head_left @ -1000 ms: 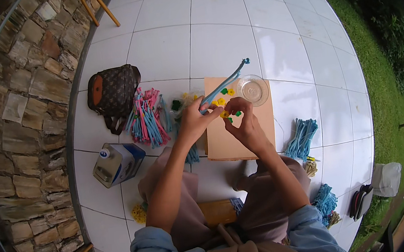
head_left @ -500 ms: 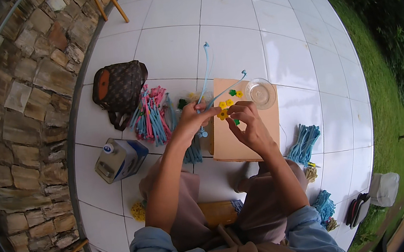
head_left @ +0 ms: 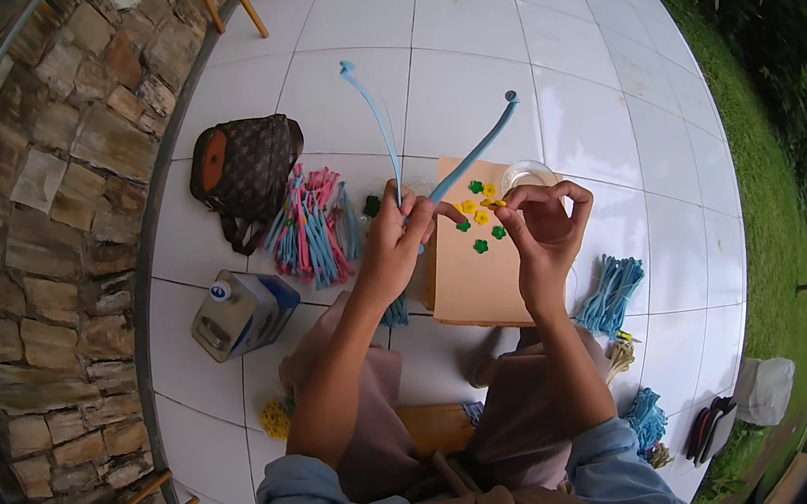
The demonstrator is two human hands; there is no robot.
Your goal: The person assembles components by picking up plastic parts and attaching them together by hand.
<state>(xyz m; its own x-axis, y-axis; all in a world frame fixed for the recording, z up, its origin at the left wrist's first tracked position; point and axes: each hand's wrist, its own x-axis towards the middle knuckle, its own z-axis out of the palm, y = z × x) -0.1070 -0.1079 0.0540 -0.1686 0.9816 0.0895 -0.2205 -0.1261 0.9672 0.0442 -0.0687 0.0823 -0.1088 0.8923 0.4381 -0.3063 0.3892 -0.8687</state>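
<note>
My left hand [head_left: 395, 251] is closed around light-blue cords [head_left: 483, 144], whose two knobbed ends fan out away from me. Between the thumb and fingertips of my right hand [head_left: 546, 245] is a small yellow flower-shaped piece [head_left: 495, 203]. Both hands hover over a tan board [head_left: 477, 291]. Several green flower-shaped pieces [head_left: 480, 246] and yellow ones lie scattered on it below my fingers. A clear round dish [head_left: 527, 173] at the board's far right corner is partly hidden by my right hand.
Pink and blue cord bundles [head_left: 313, 233] lie to the left, beside a brown backpack [head_left: 248, 175] and a grey jug [head_left: 242, 315]. More blue bundles [head_left: 612, 292] rest at right. A stone wall [head_left: 56, 295] borders the left, and grass [head_left: 774, 237] the right.
My hands have moved apart, the right one rightward with the yellow flower-shaped piece. The blue cords have swung and spread wider. More green pieces on the board now show.
</note>
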